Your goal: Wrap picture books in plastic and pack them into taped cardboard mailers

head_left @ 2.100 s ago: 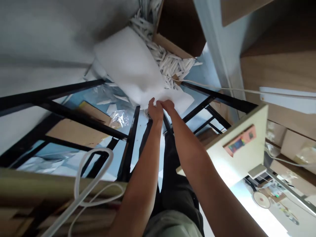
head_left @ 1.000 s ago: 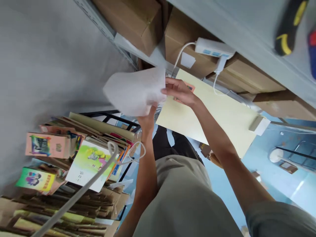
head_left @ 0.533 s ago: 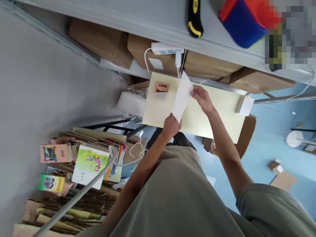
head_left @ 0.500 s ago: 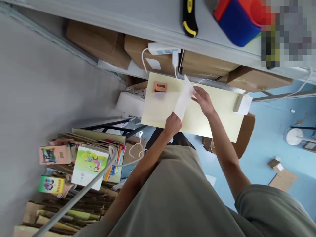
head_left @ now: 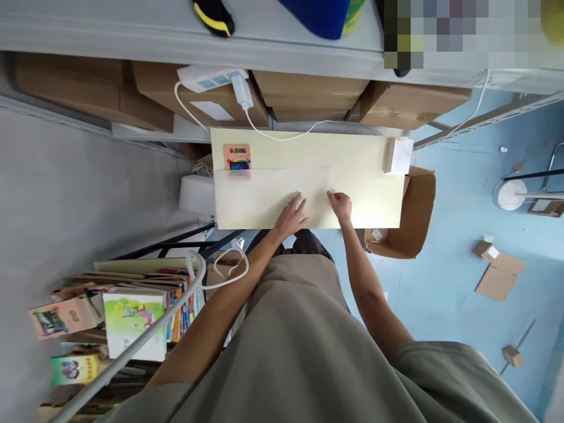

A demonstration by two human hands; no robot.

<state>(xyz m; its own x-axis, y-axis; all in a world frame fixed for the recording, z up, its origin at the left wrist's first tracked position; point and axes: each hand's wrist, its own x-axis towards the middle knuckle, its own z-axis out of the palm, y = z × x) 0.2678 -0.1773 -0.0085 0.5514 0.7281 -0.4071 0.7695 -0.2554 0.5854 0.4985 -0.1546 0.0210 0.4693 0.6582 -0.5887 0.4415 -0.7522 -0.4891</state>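
Note:
A thin translucent sheet [head_left: 259, 197] lies flat on the cream tabletop [head_left: 370, 200]. Its upper left part overlaps a pink booklet [head_left: 237, 151] with a colourful picture. My left hand [head_left: 291, 217] rests on the sheet near the front edge, fingers spread and nothing in its grasp. At the sheet's right edge, my right hand [head_left: 341, 205] is closed in a pinch, thumb and forefinger on that edge. How much of the edge is between the fingertips is too small to see clearly.
A small white box [head_left: 399, 155] stands at the table's right end, with an open carton [head_left: 418, 211] beyond. Behind are a power strip [head_left: 211, 77] and cardboard boxes [head_left: 308, 97] under a grey shelf [head_left: 132, 35]. Books [head_left: 134, 323] are stacked at lower left, near a metal pole [head_left: 132, 352].
The white sheet held up in my left hand is now down flat. My left hand has opened onto it; my right hand has come down and closed into a pinch. The view has shifted.

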